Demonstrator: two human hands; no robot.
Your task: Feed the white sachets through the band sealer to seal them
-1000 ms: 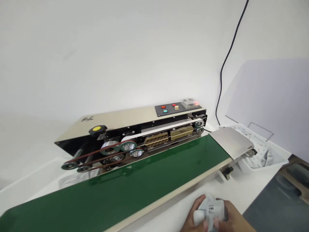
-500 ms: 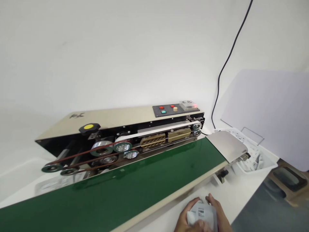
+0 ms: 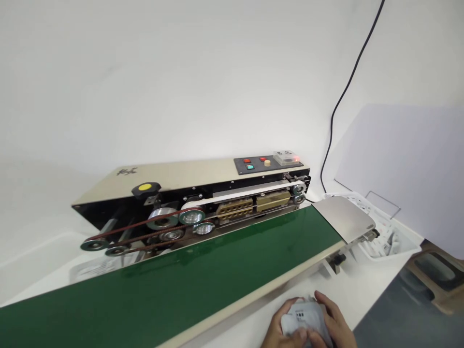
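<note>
Both hands are closed around a white printed pouch [image 3: 302, 318] at the near part of the desk [image 3: 384, 285]. The left hand [image 3: 284, 325] cups the pouch's left side. The right hand [image 3: 336, 323] wraps its right side, with its fingers [image 3: 319, 338] curled over the lower front. Neither hand is open, and the pouch is held between them with its black print facing upward. Its lower edge is hidden by the fingers.

Just ahead of the hands, a green conveyor belt [image 3: 181, 275] runs along the desk; its cream near edge does not touch them. Beyond the belt and ahead-left of the hands stands a band sealer [image 3: 188, 188], with brass heating blocks [image 3: 253, 205] and pulleys exposed. Its control panel [image 3: 255, 165] carries red and teal buttons. A yellow-topped knob [image 3: 145, 188] sits farther left on the housing.

Ahead-right of the hands, a brushed-metal chute [image 3: 344, 217] stands at the belt's far end, over a white plastic basket [image 3: 393, 246] holding white pouches. A black cable [image 3: 335, 125] runs up the white wall [image 3: 181, 72] behind.
</note>
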